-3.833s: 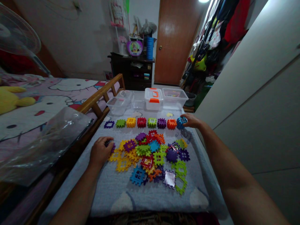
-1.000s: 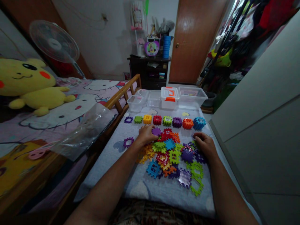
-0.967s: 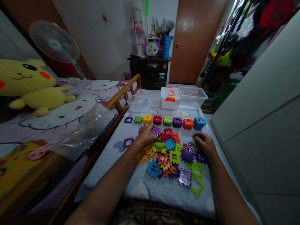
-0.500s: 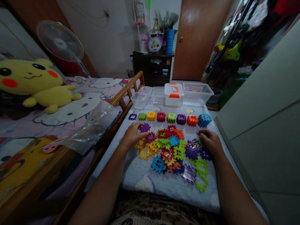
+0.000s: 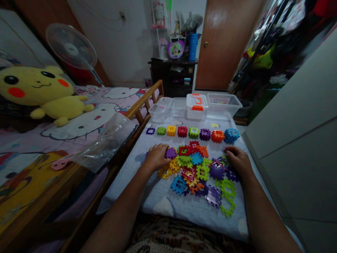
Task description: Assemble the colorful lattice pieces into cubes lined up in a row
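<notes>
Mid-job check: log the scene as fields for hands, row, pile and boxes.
Left hand: at a purple tile; grip unclear
Right hand: beside the pile, on its right; hold unclear
Row: purple frame leftmost, red stack fourth, blue stack rightmost
Pile: loose mixed-colour tiles, in front of the row
Boxes: clear plastic, beyond the row

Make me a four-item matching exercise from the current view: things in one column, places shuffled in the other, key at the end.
Things
1. Left hand
2. Blue stack
3. Lidded box with orange clasps
4. Yellow plush toy

Places
A. Right end of the row
B. On the bed
C. At a purple piece by the pile's left side
D. Among other clear containers

Pairs: 1-C, 2-A, 3-D, 4-B
</notes>
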Available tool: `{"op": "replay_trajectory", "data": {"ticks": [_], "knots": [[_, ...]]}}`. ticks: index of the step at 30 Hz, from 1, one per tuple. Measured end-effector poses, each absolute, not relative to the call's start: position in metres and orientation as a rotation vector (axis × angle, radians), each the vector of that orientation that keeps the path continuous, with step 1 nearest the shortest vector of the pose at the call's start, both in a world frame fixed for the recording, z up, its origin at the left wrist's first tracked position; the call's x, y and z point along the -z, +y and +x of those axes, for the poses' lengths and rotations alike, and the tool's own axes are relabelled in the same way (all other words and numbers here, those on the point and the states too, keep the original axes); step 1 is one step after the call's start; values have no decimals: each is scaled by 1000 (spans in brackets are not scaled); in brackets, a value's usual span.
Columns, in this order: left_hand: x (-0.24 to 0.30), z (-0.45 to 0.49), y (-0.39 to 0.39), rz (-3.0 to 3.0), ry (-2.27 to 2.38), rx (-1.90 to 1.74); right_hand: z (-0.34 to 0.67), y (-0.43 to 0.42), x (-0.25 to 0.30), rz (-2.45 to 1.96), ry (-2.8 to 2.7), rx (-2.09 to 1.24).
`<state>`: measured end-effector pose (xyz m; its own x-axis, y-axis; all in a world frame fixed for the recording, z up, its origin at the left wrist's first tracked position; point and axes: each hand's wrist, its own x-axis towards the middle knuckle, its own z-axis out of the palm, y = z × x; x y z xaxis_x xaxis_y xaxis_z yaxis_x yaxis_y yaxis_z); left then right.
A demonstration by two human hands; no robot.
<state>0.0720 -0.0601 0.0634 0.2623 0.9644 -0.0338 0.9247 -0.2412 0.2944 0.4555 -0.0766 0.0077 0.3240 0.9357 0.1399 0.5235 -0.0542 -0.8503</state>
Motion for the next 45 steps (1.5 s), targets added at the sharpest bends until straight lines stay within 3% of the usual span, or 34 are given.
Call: {"op": "replay_trajectory", "data": {"ticks": [5,11,14,17,22,29,45], "knots": [[-66,72,-60,2299,1756,-239,454,-76,-9,-1706,-1313,-589],[-62,67,-60,2305,1535,-546,457,-76,-9,-1712,-1339,-635],[-62,68,-65,2243,1390,-643,451,-78,-18,-1701,-1411,-495],[-65,73,-70,2174,1292,-682,430,-81,-39,-1595,-1604,-337],[-68,83,-74,2095,1237,-751,362,-87,-71,-1291,-2072,-440],[-61,85,-74,2045,1196,-793,289,-78,-66,-1286,-2397,-469],[-53,83,-80,2073,1172,-707,321,-64,-65,-1435,-2246,-535]]}}
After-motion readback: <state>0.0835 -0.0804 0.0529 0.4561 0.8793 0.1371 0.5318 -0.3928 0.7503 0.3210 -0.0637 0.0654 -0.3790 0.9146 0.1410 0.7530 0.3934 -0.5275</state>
